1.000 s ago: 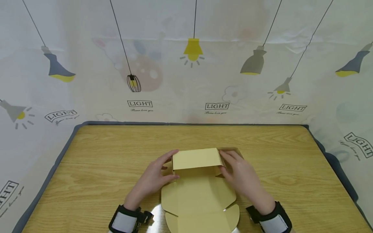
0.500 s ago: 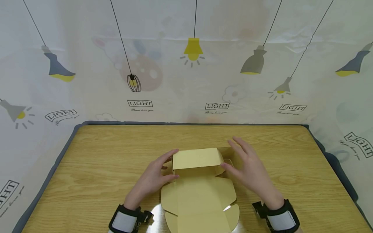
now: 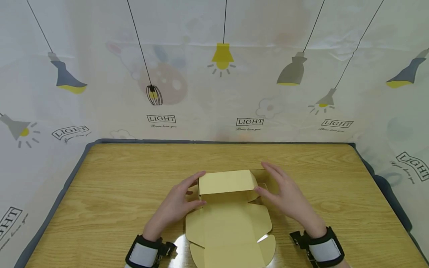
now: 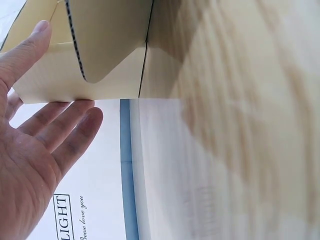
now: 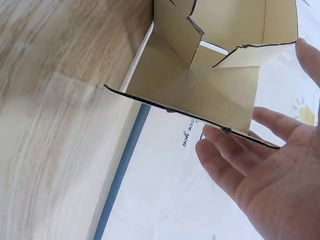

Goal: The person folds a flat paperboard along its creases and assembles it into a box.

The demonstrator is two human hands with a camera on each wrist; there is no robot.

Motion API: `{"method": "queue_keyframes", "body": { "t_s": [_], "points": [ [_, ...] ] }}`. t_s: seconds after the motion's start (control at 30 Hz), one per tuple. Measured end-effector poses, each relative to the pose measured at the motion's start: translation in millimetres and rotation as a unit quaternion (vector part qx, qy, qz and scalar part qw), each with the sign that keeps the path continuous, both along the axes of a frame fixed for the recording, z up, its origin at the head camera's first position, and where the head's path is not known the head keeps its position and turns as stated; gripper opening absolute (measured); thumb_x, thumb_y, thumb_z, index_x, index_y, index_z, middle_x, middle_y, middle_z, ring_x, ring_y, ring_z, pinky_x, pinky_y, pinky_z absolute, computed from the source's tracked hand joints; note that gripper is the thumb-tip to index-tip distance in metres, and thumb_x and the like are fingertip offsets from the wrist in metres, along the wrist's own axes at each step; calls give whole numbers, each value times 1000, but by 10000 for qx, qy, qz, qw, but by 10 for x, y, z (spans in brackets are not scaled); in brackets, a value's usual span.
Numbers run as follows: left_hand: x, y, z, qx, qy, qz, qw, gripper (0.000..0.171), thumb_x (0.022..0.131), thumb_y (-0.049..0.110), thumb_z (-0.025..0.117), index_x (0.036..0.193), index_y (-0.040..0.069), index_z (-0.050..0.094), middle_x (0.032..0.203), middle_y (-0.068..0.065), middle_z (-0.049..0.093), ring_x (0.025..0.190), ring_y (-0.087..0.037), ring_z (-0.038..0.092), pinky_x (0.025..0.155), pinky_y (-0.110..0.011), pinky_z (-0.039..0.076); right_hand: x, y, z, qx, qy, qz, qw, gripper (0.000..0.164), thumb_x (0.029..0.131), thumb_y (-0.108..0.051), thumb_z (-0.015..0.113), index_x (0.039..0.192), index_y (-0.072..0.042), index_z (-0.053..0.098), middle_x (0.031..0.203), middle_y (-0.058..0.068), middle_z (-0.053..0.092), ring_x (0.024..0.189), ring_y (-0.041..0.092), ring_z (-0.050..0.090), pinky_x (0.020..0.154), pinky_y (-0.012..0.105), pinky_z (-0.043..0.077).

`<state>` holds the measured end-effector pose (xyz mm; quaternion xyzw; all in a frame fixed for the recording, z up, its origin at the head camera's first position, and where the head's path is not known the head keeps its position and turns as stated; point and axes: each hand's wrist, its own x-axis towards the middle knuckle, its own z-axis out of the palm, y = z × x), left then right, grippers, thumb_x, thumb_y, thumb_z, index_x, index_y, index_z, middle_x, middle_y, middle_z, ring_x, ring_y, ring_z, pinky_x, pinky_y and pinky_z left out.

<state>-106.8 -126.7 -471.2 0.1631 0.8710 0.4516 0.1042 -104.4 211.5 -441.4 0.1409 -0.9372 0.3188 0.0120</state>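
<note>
A partly folded cardboard box point(image 3: 227, 182) stands on the table, its far part raised and its near panels point(image 3: 231, 227) flat with rounded flaps. My left hand point(image 3: 175, 203) holds the raised part at its left end. In the left wrist view, the thumb lies over one side of the wall and the fingers point(image 4: 75, 120) lie along the other. My right hand point(image 3: 289, 195) is spread at the right end, thumb tip right at the box's corner. The right wrist view shows its fingers point(image 5: 225, 160) behind an outstretched side flap point(image 5: 200, 100), with inner flaps folded in.
The wooden table point(image 3: 134, 163) has a blue-grey border point(image 3: 214, 142) along its back. Behind it hangs a pale sheet point(image 3: 201, 96) printed with lamps and "LIGHT". Each wrist wears a black strap point(image 3: 142, 251) with a camera mount.
My right hand has drawn back from the box's right end, its fingers going from bent against the cardboard to spread beyond it. The left hand and the box stay where they were.
</note>
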Motion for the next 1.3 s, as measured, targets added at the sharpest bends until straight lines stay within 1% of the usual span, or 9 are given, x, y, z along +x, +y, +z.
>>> {"method": "queue_keyframes", "body": {
  "t_s": [0.2, 0.3, 0.47, 0.63, 0.77, 0.93, 1.1, 1.3],
  "points": [
    [2, 2, -7, -6, 10, 0, 10000, 87, 90, 9, 82, 164, 23, 38, 170, -9, 40, 146, -39, 54, 111, -53, 56, -1, -2, -9, 21, -109, -60, 9999, 75, 99, -39, 74, 160, -9, 43, 156, 22, 50, 138, 51, 56, 109, 70, 50],
    [2, 3, -2, 15, -4, -15, 10000, 87, 90, 9, 82, 164, 22, 38, 170, -9, 40, 146, -39, 53, 111, -53, 56, -4, -9, -17, -5, -72, -88, 9999, 71, 98, -37, 75, 156, -8, 48, 151, 22, 56, 135, 49, 58, 108, 68, 51],
    [0, 3, 10, 43, -9, -68, 10000, 86, 91, 9, 82, 164, 20, 38, 170, -10, 40, 146, -40, 53, 111, -53, 56, -4, -12, -30, -110, -68, -102, 9999, 63, 97, -34, 77, 149, -6, 54, 145, 19, 61, 134, 46, 60, 107, 66, 53],
    [-1, 3, 19, 61, -1, -97, 9999, 86, 91, 9, 82, 164, 20, 38, 171, -10, 39, 147, -40, 52, 111, -54, 56, 1, -6, -49, -191, -25, -82, 9998, 61, 96, -31, 78, 146, -4, 56, 142, 20, 63, 132, 46, 61, 104, 64, 55],
    [0, 1, 23, 84, -5, -100, 9999, 86, 90, 9, 82, 164, 20, 38, 171, -10, 39, 147, -40, 52, 111, -54, 56, 6, -6, -77, -274, 24, -61, 9996, 60, 95, -28, 79, 145, -4, 56, 141, 20, 63, 133, 45, 60, 106, 65, 53],
    [2, -5, 21, 110, -19, -73, 9999, 87, 90, 8, 82, 164, 22, 38, 171, -10, 39, 146, -41, 53, 111, -54, 56, 2, -13, -97, -358, 60, -38, 9993, 59, 94, -26, 80, 144, -5, 57, 140, 20, 64, 132, 44, 61, 105, 64, 55],
    [3, -11, 21, 135, -1, -92, 9999, 87, 90, 8, 82, 164, 21, 38, 171, -11, 39, 146, -42, 53, 111, -54, 56, 2, -22, -79, -482, -185, -106, 9986, 60, 94, -27, 80, 145, -6, 56, 145, 22, 61, 136, 46, 58, 108, 65, 52],
    [0, -15, 25, 139, -14, -128, 9998, 87, 90, 7, 82, 164, 21, 38, 171, -11, 39, 147, -41, 52, 111, -55, 56, 10, -27, -41, -710, -676, -197, 9950, 61, 95, -27, 79, 147, -6, 54, 154, 24, 54, 143, 50, 51, 104, 63, 57]
  ]
}}
